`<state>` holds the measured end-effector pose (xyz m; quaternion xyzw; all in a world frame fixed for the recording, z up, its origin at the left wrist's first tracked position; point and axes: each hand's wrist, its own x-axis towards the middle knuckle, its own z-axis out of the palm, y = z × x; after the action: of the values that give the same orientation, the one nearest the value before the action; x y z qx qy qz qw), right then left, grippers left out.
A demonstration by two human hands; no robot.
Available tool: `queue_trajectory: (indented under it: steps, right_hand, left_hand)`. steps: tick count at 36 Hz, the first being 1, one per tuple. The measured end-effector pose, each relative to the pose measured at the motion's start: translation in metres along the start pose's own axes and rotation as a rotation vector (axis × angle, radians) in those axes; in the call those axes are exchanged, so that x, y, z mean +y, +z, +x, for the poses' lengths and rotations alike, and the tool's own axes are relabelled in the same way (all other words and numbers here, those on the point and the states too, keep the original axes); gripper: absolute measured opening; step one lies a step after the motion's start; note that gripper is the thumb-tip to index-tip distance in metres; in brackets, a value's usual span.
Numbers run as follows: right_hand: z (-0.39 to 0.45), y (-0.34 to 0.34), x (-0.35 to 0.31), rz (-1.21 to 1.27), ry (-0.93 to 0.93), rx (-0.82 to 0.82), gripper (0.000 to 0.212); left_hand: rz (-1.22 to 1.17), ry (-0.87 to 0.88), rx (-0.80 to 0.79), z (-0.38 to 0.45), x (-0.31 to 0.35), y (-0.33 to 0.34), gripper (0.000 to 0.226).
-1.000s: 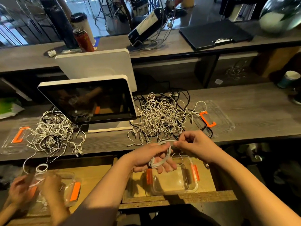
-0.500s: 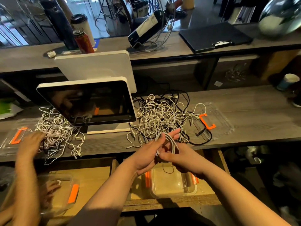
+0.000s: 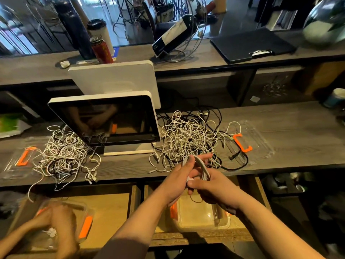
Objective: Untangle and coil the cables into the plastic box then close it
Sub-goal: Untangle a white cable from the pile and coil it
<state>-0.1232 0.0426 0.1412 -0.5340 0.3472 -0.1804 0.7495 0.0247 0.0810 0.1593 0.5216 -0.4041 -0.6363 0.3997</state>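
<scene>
- Head view: the left hand (image 3: 179, 181) and the right hand (image 3: 214, 186) are close together, just above the front edge of the table (image 3: 280, 128).
- Both hands hold one white cable (image 3: 202, 168) that is looped into a small coil. The left hand has its fingers wrapped around the coil. The right hand has its thumb and fingers curled around the lower part of the coil.
- Under the hands sits a clear plastic box (image 3: 203, 217) with orange clips on its sides. It is open, and it rests on a lower wooden shelf (image 3: 115, 212) in front of the table.
- A big messy pile of cables (image 3: 188, 139) lies on the table just behind the hands. Most are white and some are black.
- The clear box lid (image 3: 259, 141) with an orange clip lies flat on the table to the right of the pile. Some cables lie over its left side.
- A screen (image 3: 104, 118) with a white frame stands on the table to the left of the pile.
- A second pile of cables (image 3: 63, 156) lies on the table left of the screen, next to another clear lid (image 3: 16, 165) with an orange clip.
- At the bottom left, another person's hands (image 3: 54, 221) are over a second clear box (image 3: 84, 225). They are blurry, so I cannot tell what they hold.
- A wine bottle (image 3: 177, 33) leans in a wire stand on the higher shelf at the back.
</scene>
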Motion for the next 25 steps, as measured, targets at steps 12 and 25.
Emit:
queue_trajectory:
  steps: [12,25]
  right_hand:
    - [0.010,-0.007,-0.006,-0.092,0.013,0.040,0.012]
    - [0.010,-0.008,-0.005,-0.119,0.049,0.063,0.012]
  left_hand:
    - [-0.422,0.068,0.199,0.009,-0.002,-0.011,0.022]
    - [0.126,0.109,0.365,0.016,-0.010,-0.018,0.058]
